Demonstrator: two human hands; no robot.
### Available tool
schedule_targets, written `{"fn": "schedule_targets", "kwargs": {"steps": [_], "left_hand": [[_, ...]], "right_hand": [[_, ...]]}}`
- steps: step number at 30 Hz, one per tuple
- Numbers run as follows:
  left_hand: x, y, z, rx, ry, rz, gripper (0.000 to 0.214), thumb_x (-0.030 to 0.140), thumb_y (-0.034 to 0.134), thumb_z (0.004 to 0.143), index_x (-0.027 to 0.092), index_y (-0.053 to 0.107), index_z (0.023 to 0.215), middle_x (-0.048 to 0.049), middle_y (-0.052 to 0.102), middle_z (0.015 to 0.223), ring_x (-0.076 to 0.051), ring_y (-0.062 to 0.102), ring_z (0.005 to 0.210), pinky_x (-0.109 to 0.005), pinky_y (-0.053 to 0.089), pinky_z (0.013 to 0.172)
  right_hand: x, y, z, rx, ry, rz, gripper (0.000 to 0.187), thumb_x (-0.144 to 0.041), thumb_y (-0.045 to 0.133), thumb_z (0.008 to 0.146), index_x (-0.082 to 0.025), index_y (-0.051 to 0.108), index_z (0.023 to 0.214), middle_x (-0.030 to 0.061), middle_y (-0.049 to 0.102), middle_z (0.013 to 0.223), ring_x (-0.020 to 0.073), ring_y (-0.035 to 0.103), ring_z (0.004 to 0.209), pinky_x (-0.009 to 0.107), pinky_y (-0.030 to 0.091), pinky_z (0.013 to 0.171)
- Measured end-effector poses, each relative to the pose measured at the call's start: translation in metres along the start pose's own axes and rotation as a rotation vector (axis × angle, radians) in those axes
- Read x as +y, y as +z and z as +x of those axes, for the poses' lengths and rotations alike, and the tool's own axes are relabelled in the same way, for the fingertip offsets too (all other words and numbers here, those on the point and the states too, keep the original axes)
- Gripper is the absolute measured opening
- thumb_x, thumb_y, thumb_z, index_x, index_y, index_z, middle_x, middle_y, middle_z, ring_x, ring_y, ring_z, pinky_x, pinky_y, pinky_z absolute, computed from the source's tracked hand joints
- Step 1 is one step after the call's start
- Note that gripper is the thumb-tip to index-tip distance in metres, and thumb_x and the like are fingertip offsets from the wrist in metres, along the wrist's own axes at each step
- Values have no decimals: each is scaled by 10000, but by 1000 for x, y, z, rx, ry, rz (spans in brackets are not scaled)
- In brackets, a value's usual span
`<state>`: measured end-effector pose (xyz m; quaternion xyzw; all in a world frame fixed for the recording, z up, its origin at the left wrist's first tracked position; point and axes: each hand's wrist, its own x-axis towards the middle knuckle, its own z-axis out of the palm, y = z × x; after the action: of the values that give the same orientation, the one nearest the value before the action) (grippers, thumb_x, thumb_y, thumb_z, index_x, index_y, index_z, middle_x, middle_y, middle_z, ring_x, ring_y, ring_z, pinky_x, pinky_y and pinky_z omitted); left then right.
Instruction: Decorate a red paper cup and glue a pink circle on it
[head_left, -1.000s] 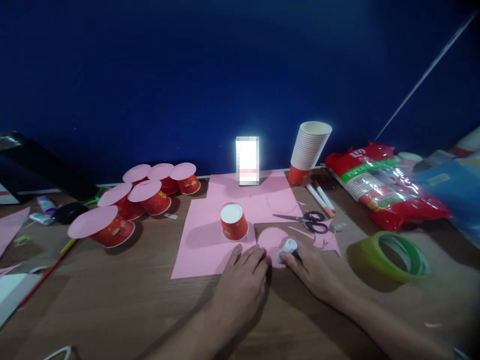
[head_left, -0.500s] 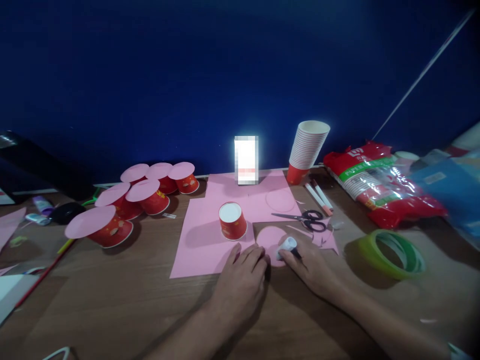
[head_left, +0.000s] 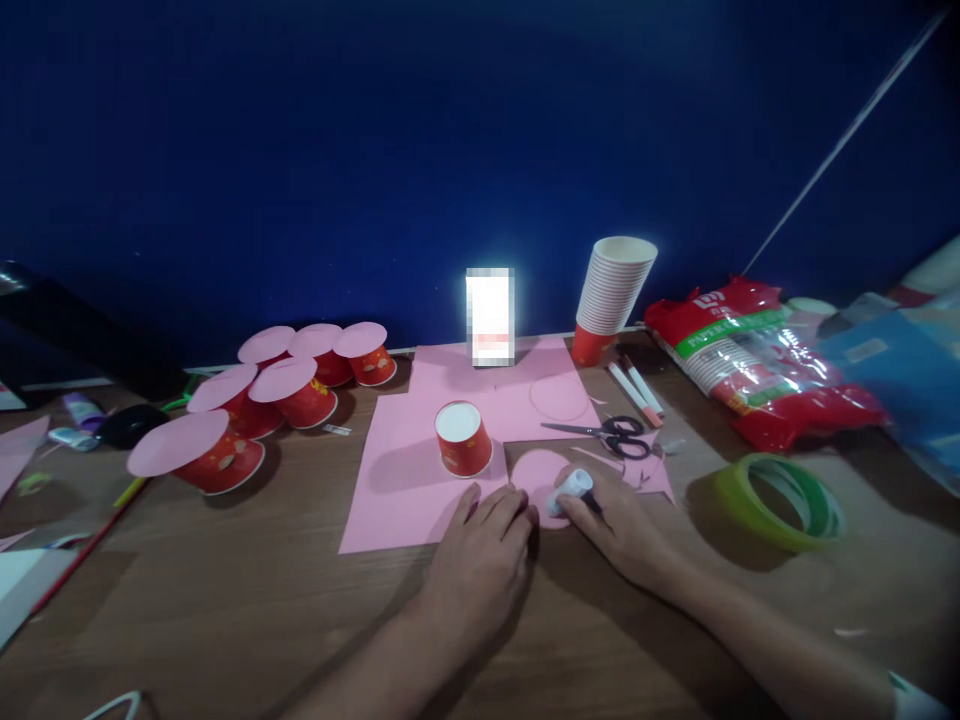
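Observation:
A cut pink paper circle (head_left: 536, 475) lies on the wooden table (head_left: 225, 600). My left hand (head_left: 480, 555) rests flat beside it, fingertips pressing on its left edge and on the big pink sheet (head_left: 409, 480). My right hand (head_left: 622, 530) grips a small white glue stick (head_left: 570, 490), whose tip touches the circle's lower right. An upside-down red paper cup (head_left: 463, 437) stands on the pink sheet just behind my left hand.
Several red cups topped with pink discs (head_left: 247, 410) lie at the left. A tall cup stack (head_left: 611, 295), scissors (head_left: 607, 438), two markers (head_left: 637, 390), a green tape roll (head_left: 780, 500) and a red cup package (head_left: 750, 360) sit to the right. A bright phone (head_left: 490, 315) leans on the blue wall.
The glue stick has shifted slightly left over the circle. My left hand stays put. The view has drifted a little.

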<state>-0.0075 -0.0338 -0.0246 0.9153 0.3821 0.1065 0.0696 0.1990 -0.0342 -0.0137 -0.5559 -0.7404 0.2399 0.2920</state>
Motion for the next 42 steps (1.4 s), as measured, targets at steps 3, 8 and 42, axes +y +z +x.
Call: {"fn": "schedule_targets", "kwargs": {"steps": [3,8,42], "left_hand": [[0,0,0,-7,9,-2,315,206,360,956,184,528,1222,-78,563,1304,-228,483,1227,-491,271,1099],[1,-1,0,6,6,6,323,202,369,954,180,508,1245,-74,557,1308,-213,459,1251,-482,269,1101],[0,0,0,53,3,-6,321,163,404,924,210,518,1221,-65,577,1287,-217,514,1189,-503,303,1078]], "right_hand": [[1,1,1,-4,-21,20,142,-288,443,938,-197,547,905,46,633,882,193,573,816,302,437,754],[3,5,-1,-56,16,-35,166,-324,456,927,-190,544,882,57,646,851,204,583,783,316,442,738],[22,-39,9,575,214,-35,210,-352,538,864,-190,583,991,60,670,866,193,632,729,284,488,640]]}}
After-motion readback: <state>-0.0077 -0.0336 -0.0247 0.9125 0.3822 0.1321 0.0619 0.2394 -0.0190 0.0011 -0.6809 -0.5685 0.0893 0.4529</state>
